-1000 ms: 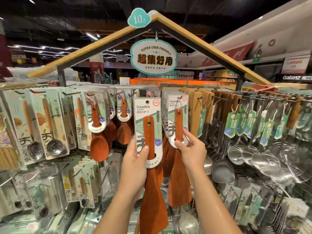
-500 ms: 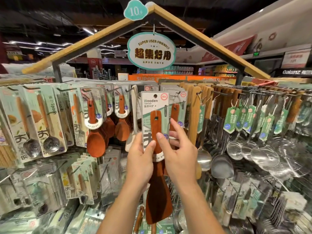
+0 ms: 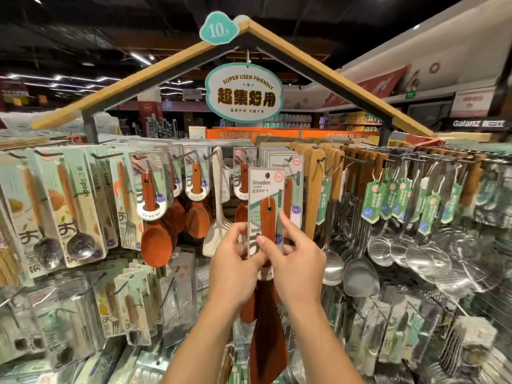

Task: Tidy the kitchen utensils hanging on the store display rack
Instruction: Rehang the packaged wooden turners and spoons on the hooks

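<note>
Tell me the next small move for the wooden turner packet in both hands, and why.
Probably lift the wooden turner packet up and back so its punched hole slips onto the hook that carries the matching packets. Both the left hand and the right hand pinch its lower card, and the hole sits in front of and below that hook, so it hangs on nothing.

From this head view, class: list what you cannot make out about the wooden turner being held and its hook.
- Wooden turner: mid-handle hidden by left hand and right hand.
- Its blade tip: cut off by the bottom edge.
- Card hole on or off a hook: cannot tell.
- Small card print: too small.
</note>
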